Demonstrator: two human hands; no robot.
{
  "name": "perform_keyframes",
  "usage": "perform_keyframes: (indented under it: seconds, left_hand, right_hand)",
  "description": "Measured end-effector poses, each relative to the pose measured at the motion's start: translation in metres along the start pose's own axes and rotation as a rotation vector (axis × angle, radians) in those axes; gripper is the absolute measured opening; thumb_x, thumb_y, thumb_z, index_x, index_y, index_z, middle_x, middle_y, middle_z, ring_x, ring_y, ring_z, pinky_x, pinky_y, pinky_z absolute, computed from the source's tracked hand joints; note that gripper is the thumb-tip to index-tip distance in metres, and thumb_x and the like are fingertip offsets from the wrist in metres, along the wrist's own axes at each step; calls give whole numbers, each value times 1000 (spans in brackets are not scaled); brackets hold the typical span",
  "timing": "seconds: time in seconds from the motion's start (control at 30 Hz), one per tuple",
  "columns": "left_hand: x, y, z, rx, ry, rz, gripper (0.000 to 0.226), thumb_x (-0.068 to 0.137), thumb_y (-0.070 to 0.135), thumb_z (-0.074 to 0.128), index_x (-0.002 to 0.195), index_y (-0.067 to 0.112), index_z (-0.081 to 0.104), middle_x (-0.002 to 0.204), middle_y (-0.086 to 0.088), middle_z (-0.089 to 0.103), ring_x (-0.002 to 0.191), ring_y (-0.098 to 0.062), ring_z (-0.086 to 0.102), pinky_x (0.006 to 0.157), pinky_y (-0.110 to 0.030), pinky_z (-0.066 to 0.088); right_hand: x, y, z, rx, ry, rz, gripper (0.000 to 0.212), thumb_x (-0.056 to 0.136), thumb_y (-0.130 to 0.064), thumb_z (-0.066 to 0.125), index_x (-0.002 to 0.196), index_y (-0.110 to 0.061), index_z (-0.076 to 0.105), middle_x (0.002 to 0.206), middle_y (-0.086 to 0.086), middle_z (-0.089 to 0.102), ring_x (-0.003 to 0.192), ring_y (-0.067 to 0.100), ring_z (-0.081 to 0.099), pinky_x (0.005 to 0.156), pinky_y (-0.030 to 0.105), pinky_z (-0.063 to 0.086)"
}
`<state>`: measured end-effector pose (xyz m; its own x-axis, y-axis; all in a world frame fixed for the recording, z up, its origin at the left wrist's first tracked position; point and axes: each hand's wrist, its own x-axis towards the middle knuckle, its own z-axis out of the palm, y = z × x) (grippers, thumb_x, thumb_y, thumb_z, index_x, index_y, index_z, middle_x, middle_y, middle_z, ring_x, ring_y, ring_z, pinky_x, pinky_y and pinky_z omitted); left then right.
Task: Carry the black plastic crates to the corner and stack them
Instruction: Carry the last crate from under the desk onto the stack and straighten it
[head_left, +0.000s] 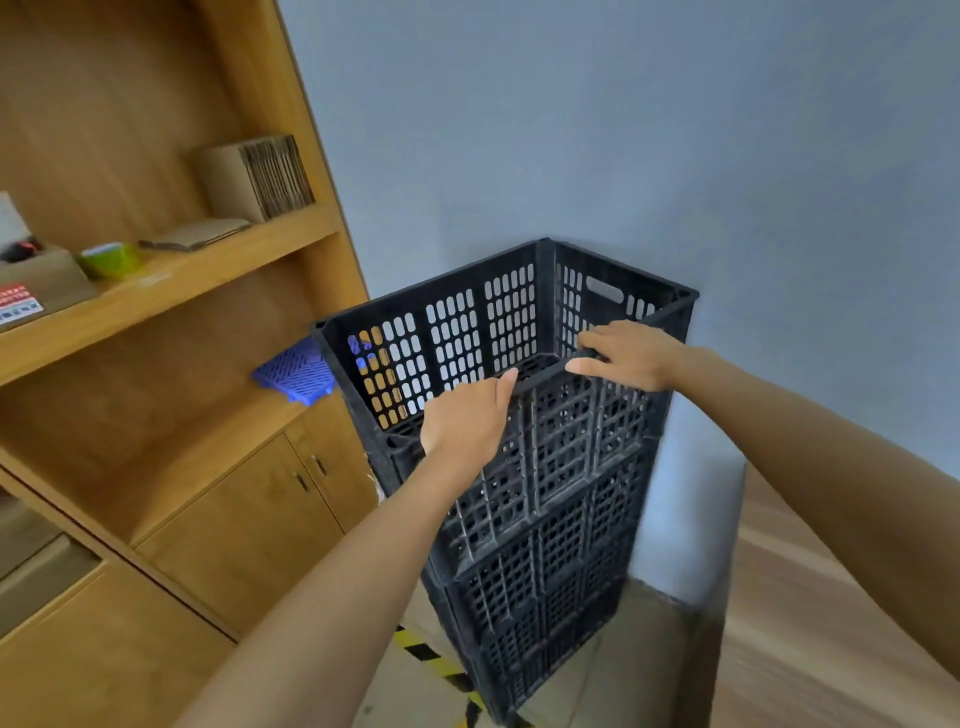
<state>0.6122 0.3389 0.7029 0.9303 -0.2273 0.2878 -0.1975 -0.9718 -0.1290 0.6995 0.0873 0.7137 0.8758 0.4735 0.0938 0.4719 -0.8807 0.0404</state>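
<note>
A stack of black perforated plastic crates stands in the corner between the wooden shelving and the grey wall. The top crate (457, 332) is open upward and empty, and lower crates (550, 587) sit beneath it. My left hand (465, 421) grips the near rim of the top crate, thumb over the edge. My right hand (626, 356) holds the same rim further right, fingers curled over it.
A wooden shelf unit (171, 291) fills the left, holding cardboard (254, 176), a green tape roll (111, 258) and a blue plastic tray (296, 371). Cabinet doors (249, 525) sit below. Yellow-black tape (431, 660) marks the floor by the stack.
</note>
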Motion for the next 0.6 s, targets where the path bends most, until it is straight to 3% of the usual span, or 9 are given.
perform_keyframes:
  seconds: [0.07, 0.17, 0.23, 0.3, 0.4, 0.5, 0.6]
  left_hand:
    - [-1, 2, -3, -11, -28, -56, 27, 103, 22, 39, 129, 25, 49, 63, 7, 40, 44, -17, 39, 37, -27, 26]
    - [-2, 10, -4, 81, -75, 18, 81, 83, -8, 59, 149, 24, 25, 75, 5, 37, 48, -18, 35, 37, -28, 27]
    - [-1, 13, -6, 108, -105, -13, 73, 79, -10, 58, 142, 18, 33, 67, 2, 37, 46, -19, 35, 37, -27, 26]
    - [3, 12, -2, 144, -102, -45, 60, 79, -8, 58, 131, 16, 39, 59, 1, 34, 42, -19, 35, 37, -25, 24]
    - [7, 9, 4, 216, -61, -69, 43, 83, 1, 63, 118, 21, 47, 52, 4, 34, 37, -17, 34, 37, -22, 27]
    - [13, -5, 7, 234, -37, -100, 19, 86, 7, 65, 95, 19, 54, 48, 3, 42, 32, -17, 32, 36, -21, 25]
    - [14, -33, 12, 324, -37, -76, 33, 85, 4, 64, 113, 18, 53, 51, 4, 30, 35, -16, 23, 37, -22, 16]
  right_hand:
    - [2, 14, -6, -53, -55, -10, 102, 74, -88, 4, 133, -17, 47, 111, 3, 60, 101, 24, 54, 87, 40, 45]
    - [8, 33, -5, -155, -52, 10, 107, 70, -91, 5, 141, -21, 45, 121, 3, 65, 107, 23, 60, 85, 39, 47]
    - [14, 41, 4, -168, 25, 6, 107, 70, -92, 6, 133, -21, 54, 113, 3, 70, 101, 23, 65, 80, 39, 50]
    - [17, 44, 15, -174, 152, -16, 103, 69, -94, 4, 108, -20, 65, 89, 0, 72, 79, 20, 67, 69, 36, 54]
    - [21, 40, 21, -159, 285, -36, 84, 70, -93, 5, 71, -23, 51, 55, -6, 55, 49, 12, 50, 51, 29, 50]
    - [28, 27, 16, -157, 296, -10, 81, 70, -93, 2, 64, -24, 44, 48, -6, 49, 43, 11, 44, 42, 22, 33]
    - [36, 7, 18, -168, 321, 31, 90, 67, -93, -4, 63, -21, 51, 44, -6, 43, 40, 10, 41, 42, 20, 23]
